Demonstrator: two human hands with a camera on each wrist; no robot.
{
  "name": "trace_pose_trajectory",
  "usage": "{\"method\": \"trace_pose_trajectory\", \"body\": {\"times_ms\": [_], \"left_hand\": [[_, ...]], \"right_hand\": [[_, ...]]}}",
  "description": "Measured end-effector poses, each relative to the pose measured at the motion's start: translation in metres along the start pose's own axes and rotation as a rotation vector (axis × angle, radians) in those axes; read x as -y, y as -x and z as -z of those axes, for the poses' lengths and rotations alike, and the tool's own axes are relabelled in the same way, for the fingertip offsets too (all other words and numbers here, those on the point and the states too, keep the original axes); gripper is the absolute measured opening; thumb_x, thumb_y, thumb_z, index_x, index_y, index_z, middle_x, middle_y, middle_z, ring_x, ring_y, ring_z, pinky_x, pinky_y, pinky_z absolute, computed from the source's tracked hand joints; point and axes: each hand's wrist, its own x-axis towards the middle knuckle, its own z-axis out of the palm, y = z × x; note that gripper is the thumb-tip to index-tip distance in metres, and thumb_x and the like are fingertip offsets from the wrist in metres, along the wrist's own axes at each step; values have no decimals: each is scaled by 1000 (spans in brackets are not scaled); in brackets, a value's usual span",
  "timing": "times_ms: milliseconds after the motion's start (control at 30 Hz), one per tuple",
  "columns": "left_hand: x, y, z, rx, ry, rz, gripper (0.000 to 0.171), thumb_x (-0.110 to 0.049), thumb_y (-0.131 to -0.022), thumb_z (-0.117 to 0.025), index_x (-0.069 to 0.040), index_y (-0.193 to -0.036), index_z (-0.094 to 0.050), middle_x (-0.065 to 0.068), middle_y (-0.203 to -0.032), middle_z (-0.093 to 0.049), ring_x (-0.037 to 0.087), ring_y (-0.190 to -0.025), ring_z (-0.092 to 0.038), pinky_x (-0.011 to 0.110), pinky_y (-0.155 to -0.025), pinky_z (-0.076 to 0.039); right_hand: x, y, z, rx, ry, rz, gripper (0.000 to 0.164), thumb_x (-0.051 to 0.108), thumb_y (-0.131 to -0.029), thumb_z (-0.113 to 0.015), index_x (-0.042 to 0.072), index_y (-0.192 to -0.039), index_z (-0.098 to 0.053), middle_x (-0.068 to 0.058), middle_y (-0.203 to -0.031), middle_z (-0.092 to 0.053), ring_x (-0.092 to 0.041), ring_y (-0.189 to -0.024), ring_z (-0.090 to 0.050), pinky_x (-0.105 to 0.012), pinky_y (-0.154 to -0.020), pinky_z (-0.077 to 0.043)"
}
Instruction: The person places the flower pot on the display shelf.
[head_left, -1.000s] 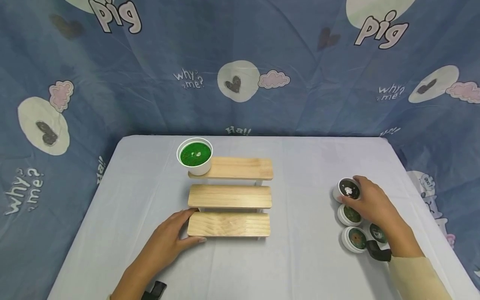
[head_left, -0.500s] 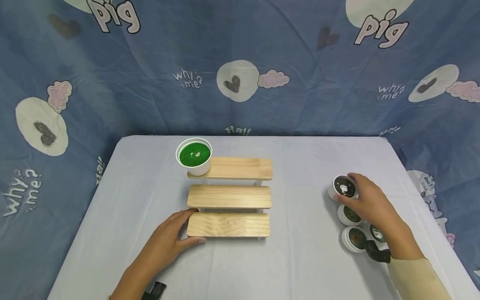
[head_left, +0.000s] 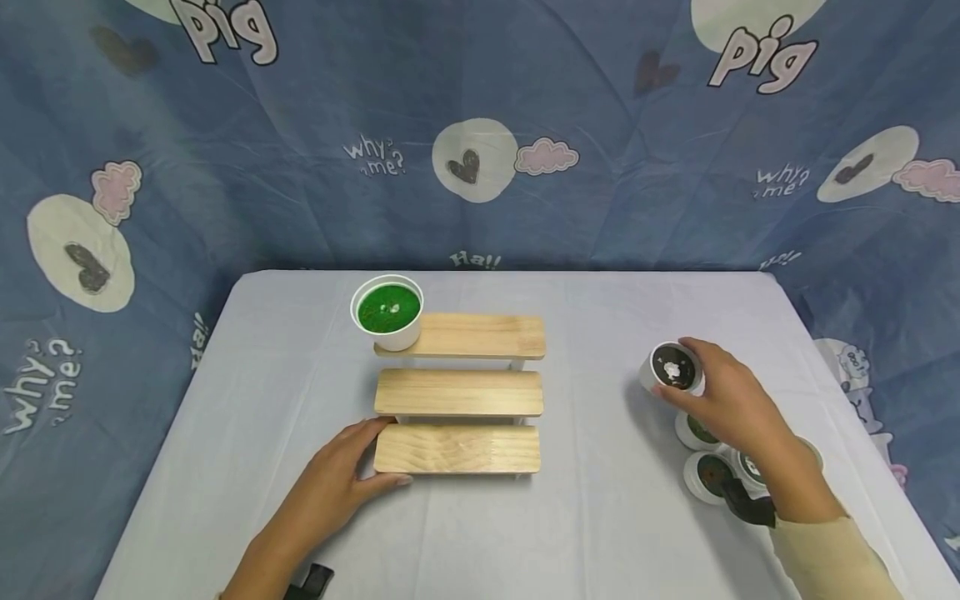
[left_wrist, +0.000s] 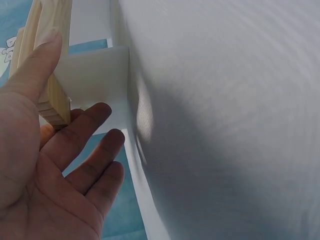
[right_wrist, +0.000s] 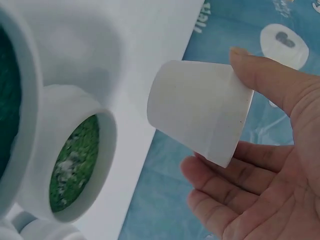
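Note:
My right hand (head_left: 738,404) grips a small white pot (head_left: 645,375) by its rim, with dark filling and a white patch inside. In the right wrist view the pot (right_wrist: 192,107) is tilted and held off the table, between thumb and fingers. A three-tier wooden stand (head_left: 457,450) is left of centre in the head view. My left hand (head_left: 333,483) pinches the left end of its lowest board, thumb along the front edge. The left wrist view shows the thumb on the wooden board (left_wrist: 57,102), other fingers beside the white support (left_wrist: 97,75).
A larger white cup with green filling (head_left: 389,310) stands on the top tier's left end. Several white pots, among them a green-filled pot (head_left: 686,433) and a brown-filled pot (head_left: 696,487), cluster under my right forearm. A blue printed cloth (head_left: 600,217) hangs behind the white table (head_left: 600,533).
My right hand has lifted the dark-filled pot off the cluster and carried it left and slightly away from me. The left hand and the stand have stayed in place.

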Motion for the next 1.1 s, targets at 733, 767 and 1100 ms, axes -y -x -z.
{"method": "trace_pose_trajectory", "body": {"times_ms": [733, 767, 1100], "left_hand": [[0, -1, 2, -7, 6, -25, 77, -54, -73, -78, -17, -136, -53, 7, -134, -55, 29, -125, -50, 52, -100, -41], [0, -1, 2, -7, 7, -26, 77, -54, -73, -78, -17, -136, -53, 7, -134, -55, 29, -125, -50, 52, -100, -42], [-1, -1, 2, 5, 10, -19, 77, -54, -73, -77, -16, -136, -53, 7, -134, -55, 29, -126, -49, 52, -100, -41]], "right_hand": [[18, -1, -4, -88, 17, 202, 76, 40, -81, -78, 0, -137, -47, -17, -125, -55, -37, -116, -52, -55, -92, -44], [19, -1, -5, -88, 16, 208, 76, 40, -81, -78, 0, -137, -47, -17, -125, -55, -36, -116, -52, -55, -92, -43], [33, 2, -3, -103, -1, 236, 76, 40, -80, -79, 5, -140, -48, -12, -127, -55, -33, -117, -53, -53, -94, -45]]}}
